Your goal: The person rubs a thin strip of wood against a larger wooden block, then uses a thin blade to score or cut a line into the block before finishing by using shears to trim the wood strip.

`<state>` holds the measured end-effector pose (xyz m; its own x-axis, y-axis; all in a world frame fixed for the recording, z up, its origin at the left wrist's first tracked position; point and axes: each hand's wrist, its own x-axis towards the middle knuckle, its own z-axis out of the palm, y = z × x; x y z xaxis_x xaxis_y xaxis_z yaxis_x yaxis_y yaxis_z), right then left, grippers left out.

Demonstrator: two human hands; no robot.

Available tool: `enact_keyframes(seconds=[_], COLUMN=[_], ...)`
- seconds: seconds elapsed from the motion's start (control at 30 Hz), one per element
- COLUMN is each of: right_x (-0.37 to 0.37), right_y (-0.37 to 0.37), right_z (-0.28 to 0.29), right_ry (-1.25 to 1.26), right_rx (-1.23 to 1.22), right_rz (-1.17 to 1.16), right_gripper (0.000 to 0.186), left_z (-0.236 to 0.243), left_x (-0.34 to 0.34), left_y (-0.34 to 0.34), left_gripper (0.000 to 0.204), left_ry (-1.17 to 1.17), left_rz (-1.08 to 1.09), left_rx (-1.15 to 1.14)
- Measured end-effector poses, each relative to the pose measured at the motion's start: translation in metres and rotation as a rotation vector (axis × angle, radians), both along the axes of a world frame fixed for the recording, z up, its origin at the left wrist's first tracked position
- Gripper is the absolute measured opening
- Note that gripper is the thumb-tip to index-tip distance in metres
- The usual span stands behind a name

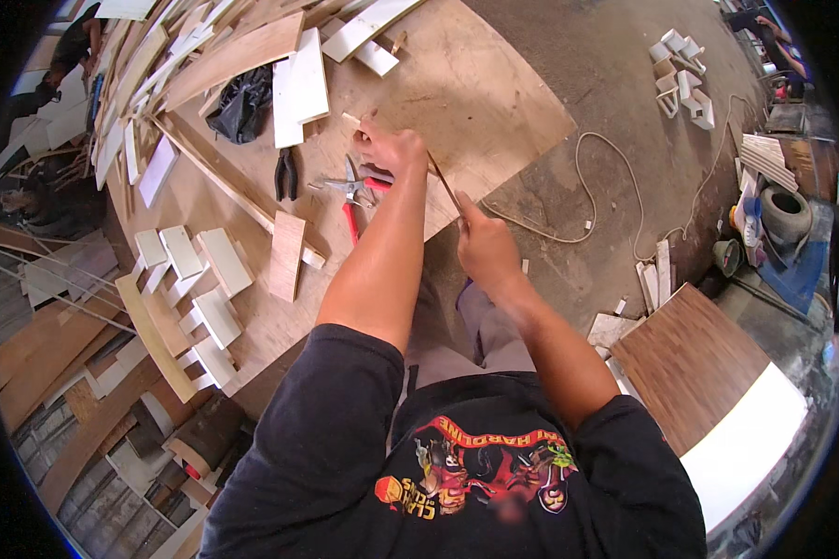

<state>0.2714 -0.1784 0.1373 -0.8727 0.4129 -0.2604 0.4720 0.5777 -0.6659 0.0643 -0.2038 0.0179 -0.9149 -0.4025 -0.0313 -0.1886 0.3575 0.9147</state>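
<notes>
My left hand (390, 149) is closed above the plywood table, with a small pale end (350, 120) poking out beyond its fingers. Most of what it grips is hidden. My right hand (488, 247) is closed round the near end of a thin brown strip (445, 181). This strip slants up to my left wrist, and whether the left fingers hold it too I cannot tell. Beneath my left forearm lie red-handled pliers or snips (352, 194). Black-handled pliers (286, 175) rest to their left.
Small white-topped wooden assemblies (219, 261) stand at the plywood table's (480, 65) left edge. Loose boards (242, 56) and a black plastic bag (242, 110) crowd the far left. A cord (583, 186) trails over the floor; a brown-and-white panel (708, 354) lies at right.
</notes>
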Motion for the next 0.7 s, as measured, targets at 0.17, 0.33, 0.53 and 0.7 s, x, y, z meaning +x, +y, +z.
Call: enact_keyframes(seconds=[0.17, 0.33, 0.53, 0.7], right_x=[0.004, -0.011, -0.03, -0.022], right_y=[0.009, 0.03, 0.03, 0.022], right_z=[0.019, 0.038, 0.064, 0.085], right_ry=[0.051, 0.353, 0.52, 0.524], right_rx=[0.002, -0.141, -0.147, -0.27], right_rz=[-0.103, -0.253, -0.136, -0.129], right_gripper=[0.024, 0.021, 0.021, 0.019], left_z=[0.03, 0.124, 0.11, 0.155], left_x=[0.005, 0.032, 0.046, 0.06], left_y=[-0.017, 0.001, -0.012, -0.02], left_gripper=[0.052, 0.059, 0.054, 0.054], left_ry=[0.037, -0.414, -0.185, -0.1], left_rz=[-0.038, 0.099, 0.014, -0.024], left_rx=[-0.204, 0.401, 0.35, 0.441])
